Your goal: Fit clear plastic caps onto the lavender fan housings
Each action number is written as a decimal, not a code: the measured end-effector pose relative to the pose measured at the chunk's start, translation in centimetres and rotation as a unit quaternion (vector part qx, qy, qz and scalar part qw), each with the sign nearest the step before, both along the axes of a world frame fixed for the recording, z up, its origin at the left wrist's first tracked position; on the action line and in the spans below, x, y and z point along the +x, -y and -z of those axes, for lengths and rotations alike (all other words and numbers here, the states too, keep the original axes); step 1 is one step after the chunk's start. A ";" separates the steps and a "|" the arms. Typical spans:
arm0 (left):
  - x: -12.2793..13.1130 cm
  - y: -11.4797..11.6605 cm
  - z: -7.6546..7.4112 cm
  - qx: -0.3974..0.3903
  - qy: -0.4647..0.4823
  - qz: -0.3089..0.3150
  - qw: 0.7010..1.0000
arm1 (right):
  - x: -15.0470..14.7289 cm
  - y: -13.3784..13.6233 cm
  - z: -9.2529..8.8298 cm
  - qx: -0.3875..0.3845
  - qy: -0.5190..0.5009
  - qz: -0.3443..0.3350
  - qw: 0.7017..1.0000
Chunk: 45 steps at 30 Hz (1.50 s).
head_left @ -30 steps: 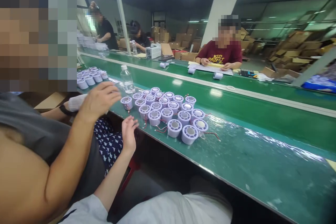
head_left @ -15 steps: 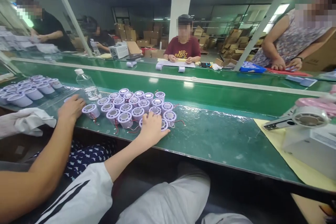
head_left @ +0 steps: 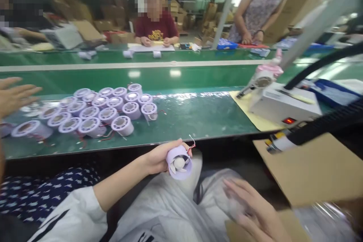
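Observation:
My left hand [head_left: 157, 157] grips a light purple round fan housing [head_left: 171, 154] above my lap, just off the table's front edge. Its open end faces me and shows white fan blades inside; red and white wires stick out at the top. Low on the right, my right hand [head_left: 252, 210] is smeared by motion over my leg. Whether anything lies between its fingers is unclear. Several similar purple housings [head_left: 89, 125] with loose wires stand grouped on the green table [head_left: 181, 121], to the left of my left hand.
At the left edge, a co-worker's hand [head_left: 17, 94] is raised beside the housings. A grey box with a red switch [head_left: 289, 121] stands on the right. A black hose [head_left: 326, 124] with a metal tip crosses there, above cardboard [head_left: 314, 166]. People sit and stand across the conveyor [head_left: 113, 77].
My left hand has lifted one housing from the group and brought it over my lap. My right hand has come into view. The camera has turned right, and the co-worker's hand has risen.

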<state>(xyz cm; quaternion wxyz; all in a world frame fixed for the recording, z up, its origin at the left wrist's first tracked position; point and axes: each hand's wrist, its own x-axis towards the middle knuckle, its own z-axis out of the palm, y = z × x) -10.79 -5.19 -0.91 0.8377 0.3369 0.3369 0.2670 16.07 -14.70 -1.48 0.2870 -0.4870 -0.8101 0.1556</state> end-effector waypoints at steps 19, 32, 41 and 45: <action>5.1 -0.6 3.2 0.527 -0.182 0.131 0.819 | -1.3 -1.7 0.1 -0.183 -0.288 0.155 0.927; 4.8 1.0 2.6 0.199 -0.086 0.135 0.967 | -0.4 0.1 0.9 -0.071 -0.218 0.043 0.972; 4.0 1.2 2.0 0.290 -0.045 0.137 0.946 | -0.6 0.5 0.6 -0.121 -0.266 0.042 0.955; 3.8 1.4 1.5 0.356 -0.048 0.142 0.922 | -0.8 0.7 -0.1 -0.194 -0.318 0.045 0.927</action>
